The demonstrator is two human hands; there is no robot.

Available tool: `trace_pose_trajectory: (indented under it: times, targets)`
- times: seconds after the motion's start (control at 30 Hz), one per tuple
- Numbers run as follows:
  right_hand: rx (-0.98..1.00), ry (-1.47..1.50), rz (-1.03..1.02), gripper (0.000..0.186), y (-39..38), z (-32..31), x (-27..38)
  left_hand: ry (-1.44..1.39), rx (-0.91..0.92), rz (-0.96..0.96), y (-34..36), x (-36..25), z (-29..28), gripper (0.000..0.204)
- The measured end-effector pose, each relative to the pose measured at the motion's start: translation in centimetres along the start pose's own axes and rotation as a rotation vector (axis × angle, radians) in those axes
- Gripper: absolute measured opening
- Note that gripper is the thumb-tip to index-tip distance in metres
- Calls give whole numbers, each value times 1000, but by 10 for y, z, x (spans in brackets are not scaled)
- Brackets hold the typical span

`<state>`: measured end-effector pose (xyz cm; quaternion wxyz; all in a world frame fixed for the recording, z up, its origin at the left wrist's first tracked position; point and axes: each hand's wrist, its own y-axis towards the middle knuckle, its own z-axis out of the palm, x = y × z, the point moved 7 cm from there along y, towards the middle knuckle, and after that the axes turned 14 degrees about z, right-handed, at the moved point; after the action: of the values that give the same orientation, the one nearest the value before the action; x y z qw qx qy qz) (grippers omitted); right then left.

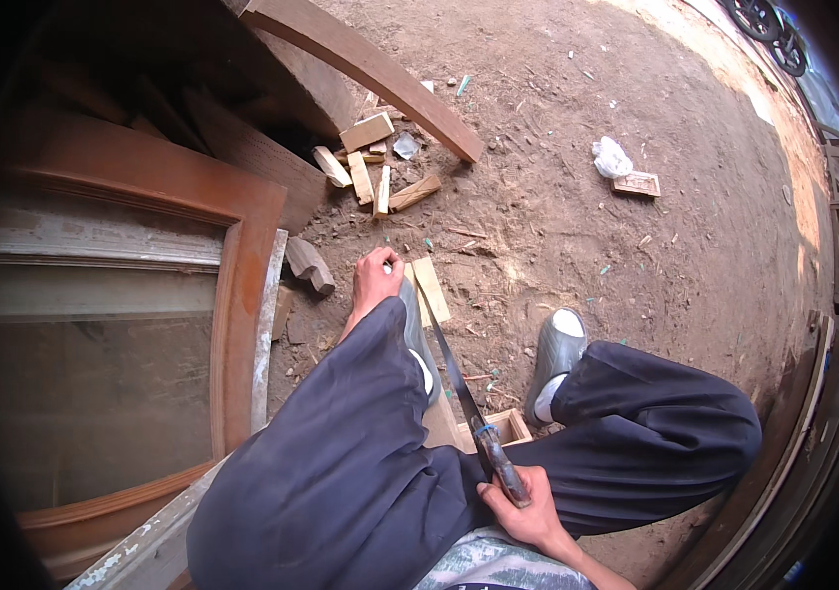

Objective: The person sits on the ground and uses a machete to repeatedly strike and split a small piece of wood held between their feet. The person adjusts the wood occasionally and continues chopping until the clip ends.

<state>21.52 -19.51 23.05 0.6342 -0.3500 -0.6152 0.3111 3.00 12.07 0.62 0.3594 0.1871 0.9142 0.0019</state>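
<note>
My right hand [529, 506] is closed around the dark handle of a handsaw [461, 382], close to my lap. The saw's narrow blade slants away from me between my legs, its far end at a pale wooden board [430, 291] near my left shoe. Beyond my left knee, my left hand [377, 278] is curled closed beside the toe of the grey shoe [417, 329]. A small white spot shows at its fingers, too small to name. Below the blade is a small wooden frame or box [508, 429], partly hidden by my leg.
Several wood offcuts [361, 177] lie on the dirt ahead, beneath a long brown beam [380, 77]. At left stands a brown framed panel [232, 324]. A white plastic bag [611, 157] and a small wooden block [637, 184] lie ahead right. My right shoe [559, 359] rests on the ground.
</note>
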Motion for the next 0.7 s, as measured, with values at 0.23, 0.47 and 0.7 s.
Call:
trace_pose_trajectory:
  times: [0.23,0.47,0.7]
  targets:
    - [15,34,68,34,35,9,-9,-15,6,-10,-3,8,-2,12]
    - [16,40,15,36,27,-7,-7,-7,8,7,1,2,2,11]
    - [44,35,107,35,27,4,-5,-41,21,-10,1,2,2,10]
